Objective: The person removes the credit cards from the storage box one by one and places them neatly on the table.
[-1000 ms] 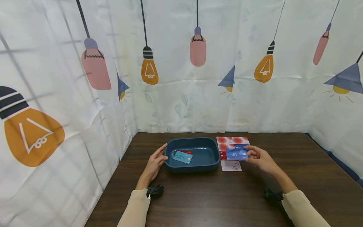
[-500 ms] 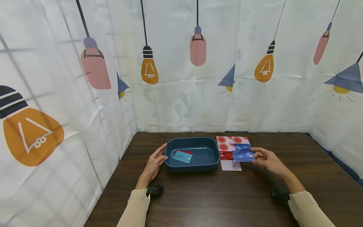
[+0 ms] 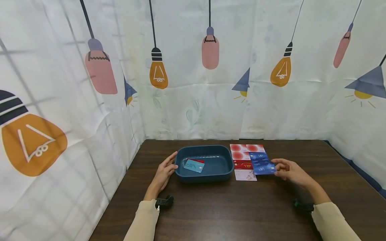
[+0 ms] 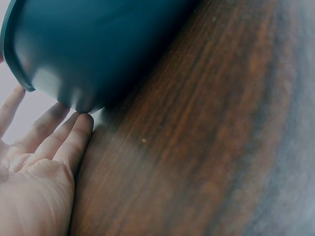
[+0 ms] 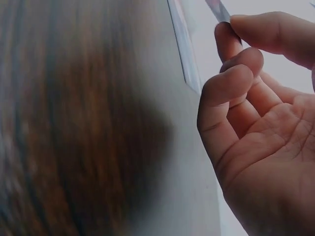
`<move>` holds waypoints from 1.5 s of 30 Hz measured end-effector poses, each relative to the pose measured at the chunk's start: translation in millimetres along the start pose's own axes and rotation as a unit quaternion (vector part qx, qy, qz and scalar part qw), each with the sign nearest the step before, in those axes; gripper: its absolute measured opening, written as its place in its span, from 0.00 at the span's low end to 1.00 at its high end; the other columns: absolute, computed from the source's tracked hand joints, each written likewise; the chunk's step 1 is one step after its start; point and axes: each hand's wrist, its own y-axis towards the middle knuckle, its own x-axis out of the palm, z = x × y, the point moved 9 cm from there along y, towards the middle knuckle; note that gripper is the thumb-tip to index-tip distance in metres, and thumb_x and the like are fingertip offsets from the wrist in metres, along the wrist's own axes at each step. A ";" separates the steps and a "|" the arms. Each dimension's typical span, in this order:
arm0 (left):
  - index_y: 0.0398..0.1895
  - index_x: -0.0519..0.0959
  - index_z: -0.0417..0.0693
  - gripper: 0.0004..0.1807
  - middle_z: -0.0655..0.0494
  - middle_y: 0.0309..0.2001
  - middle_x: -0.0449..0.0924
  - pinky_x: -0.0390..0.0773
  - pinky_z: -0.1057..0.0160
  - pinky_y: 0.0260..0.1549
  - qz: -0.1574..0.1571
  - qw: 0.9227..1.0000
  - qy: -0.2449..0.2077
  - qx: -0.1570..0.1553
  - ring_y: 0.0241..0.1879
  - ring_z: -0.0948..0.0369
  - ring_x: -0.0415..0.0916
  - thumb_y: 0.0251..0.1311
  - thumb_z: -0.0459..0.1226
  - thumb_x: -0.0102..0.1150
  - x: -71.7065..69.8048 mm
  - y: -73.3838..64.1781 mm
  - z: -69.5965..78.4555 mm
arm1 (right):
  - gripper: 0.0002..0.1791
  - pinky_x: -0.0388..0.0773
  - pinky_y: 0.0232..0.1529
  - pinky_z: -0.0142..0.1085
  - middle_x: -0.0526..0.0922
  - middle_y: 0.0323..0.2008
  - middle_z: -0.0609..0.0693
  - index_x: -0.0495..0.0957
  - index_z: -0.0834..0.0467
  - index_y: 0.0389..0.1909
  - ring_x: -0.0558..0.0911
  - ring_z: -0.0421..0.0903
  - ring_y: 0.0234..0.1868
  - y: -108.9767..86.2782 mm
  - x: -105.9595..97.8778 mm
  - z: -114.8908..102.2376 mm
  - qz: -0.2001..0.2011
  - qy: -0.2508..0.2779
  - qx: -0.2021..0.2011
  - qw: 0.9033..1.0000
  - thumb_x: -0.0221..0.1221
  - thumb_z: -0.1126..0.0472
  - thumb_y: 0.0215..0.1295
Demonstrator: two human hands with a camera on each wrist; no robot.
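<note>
My right hand (image 3: 292, 171) pinches the right edge of a blue VIP card (image 3: 264, 168) between thumb and forefinger; its other fingers are curled. In the right wrist view, a thin end of that card (image 5: 218, 10) shows between the fingertips. Another blue VIP card (image 3: 256, 156) lies just behind it, partly overlapped in the head view. Over on the left, my left hand (image 3: 164, 172) touches the end of a dark teal plastic box (image 3: 205, 179), its fingers fairly straight. The left wrist view has those fingertips against the box wall (image 4: 93, 54).
Inside the box lie a light blue VIP card (image 3: 194, 165) and a red card (image 3: 197, 161) partly under it. Right of the box are a red VIP card (image 3: 243, 164), a pale pink card (image 3: 245, 175) and several red-and-white cards (image 3: 240, 156). A printed curtain (image 3: 193, 110) hangs behind the table.
My right hand has drawn the blue card right and slightly toward me, uncovering the red VIP card and more of the other blue card. The left hand and box have stayed put.
</note>
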 end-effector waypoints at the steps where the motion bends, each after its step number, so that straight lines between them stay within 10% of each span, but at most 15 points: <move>1: 0.79 0.63 0.59 0.35 0.51 0.80 0.56 0.53 0.38 0.76 -0.001 1.000 0.000 0.000 0.81 0.49 0.49 0.70 0.30 0.52 0.2 0.1 0.2 | 0.35 0.76 0.29 0.35 0.78 0.39 0.51 0.60 0.71 0.71 0.75 0.43 0.28 -0.2 -0.6 1.2 -0.004 -0.003 0.001 1.000 0.62 0.61 0.71; 45: 0.79 0.62 0.60 0.35 0.51 0.81 0.54 0.53 0.39 0.76 -0.007 1.000 -0.003 -0.002 0.82 0.49 0.47 0.71 0.31 0.52 0.8 -1.8 1.3 | 0.34 0.73 0.27 0.33 0.83 0.36 0.53 0.62 0.76 0.69 0.74 0.40 0.27 -5.3 1.7 13.1 -0.090 -0.052 0.016 0.994 0.62 0.62 0.70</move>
